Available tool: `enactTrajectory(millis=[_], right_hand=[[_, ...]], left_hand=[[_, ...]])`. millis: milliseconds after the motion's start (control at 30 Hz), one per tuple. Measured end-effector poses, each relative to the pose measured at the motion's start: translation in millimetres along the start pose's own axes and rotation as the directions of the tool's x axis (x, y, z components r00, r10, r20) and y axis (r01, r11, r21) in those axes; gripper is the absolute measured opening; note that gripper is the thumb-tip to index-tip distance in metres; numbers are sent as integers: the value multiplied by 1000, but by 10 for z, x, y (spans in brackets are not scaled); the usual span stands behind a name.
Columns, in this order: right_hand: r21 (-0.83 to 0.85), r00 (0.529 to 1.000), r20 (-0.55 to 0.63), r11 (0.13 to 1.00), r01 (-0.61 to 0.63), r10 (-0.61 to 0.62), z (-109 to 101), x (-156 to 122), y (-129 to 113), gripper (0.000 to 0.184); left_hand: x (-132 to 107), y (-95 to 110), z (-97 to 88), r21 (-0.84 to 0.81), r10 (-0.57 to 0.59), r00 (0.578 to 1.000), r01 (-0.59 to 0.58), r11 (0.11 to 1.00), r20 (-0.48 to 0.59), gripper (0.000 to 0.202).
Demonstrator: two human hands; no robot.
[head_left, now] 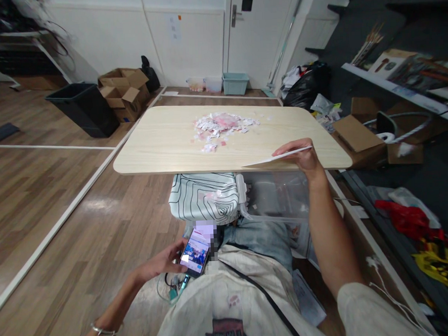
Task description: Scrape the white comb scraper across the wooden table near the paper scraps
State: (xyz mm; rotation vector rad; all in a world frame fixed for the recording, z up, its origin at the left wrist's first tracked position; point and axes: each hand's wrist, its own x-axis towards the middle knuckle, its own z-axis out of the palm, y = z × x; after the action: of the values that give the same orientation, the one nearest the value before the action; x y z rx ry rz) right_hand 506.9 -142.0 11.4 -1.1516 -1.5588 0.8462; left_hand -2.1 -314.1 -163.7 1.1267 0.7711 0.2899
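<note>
Left hand (165, 262) is low by the lap, fingers curled round one phone (195, 252). The screen is lit and facing up, its content too small to read. One thin bracelet (103, 332) on that wrist.

Right hand (301, 157) is well apart from the left, up and forward. It pinches one thin white sheet (279, 157) by its right end, thumb on top. The sheet shows nearly edge-on and runs leftward from the hand along the near edge of the table (159, 141). Cannot tell whether it touches the top.

One table: pale wood, rounded corners. The top is bare left of the right hand and beyond it. One loose pile of scraps (222, 126), white and pink and too many to count, lies forward and left of that hand, clear of every edge.

Under the table, between the hands: one line-patterned cushion (203, 196), with one clear bin (277, 193) just beside it on the right.

Left of the left hand is open wooden floor. Farther out that way are one black crate (84, 107) and a cluster of cardboard boxes (126, 90). One teal tub (235, 82) sits by the far wall.

Right of the right hand it is crowded and tight: black bag (309, 82), more boxes, a loaded shelf.

The shirt print below the hands is blurred and unreadable.
</note>
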Motion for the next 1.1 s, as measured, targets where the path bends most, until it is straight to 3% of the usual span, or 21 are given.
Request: enactTrajectory(millis=[333, 700, 900, 1100], right_hand=[[7, 999, 19, 999, 43, -43, -13, -1, 18, 20], [8, 1000, 23, 1000, -6, 5, 10, -6, -45, 33], [-10, 999, 29, 1000, -13, 13, -2, -8, -33, 29], [-6, 999, 34, 1000, -9, 9, -5, 2, -19, 26]], left_hand=[[22, -50, 171, 161, -6, 994, 23, 987, -105, 101], [25, 84, 99, -43, -39, 999, 39, 998, -15, 79], [24, 116, 112, 4, -18, 999, 18, 1000, -30, 70], [20, 82, 94, -57, 4, 999, -6, 998, -34, 66]])
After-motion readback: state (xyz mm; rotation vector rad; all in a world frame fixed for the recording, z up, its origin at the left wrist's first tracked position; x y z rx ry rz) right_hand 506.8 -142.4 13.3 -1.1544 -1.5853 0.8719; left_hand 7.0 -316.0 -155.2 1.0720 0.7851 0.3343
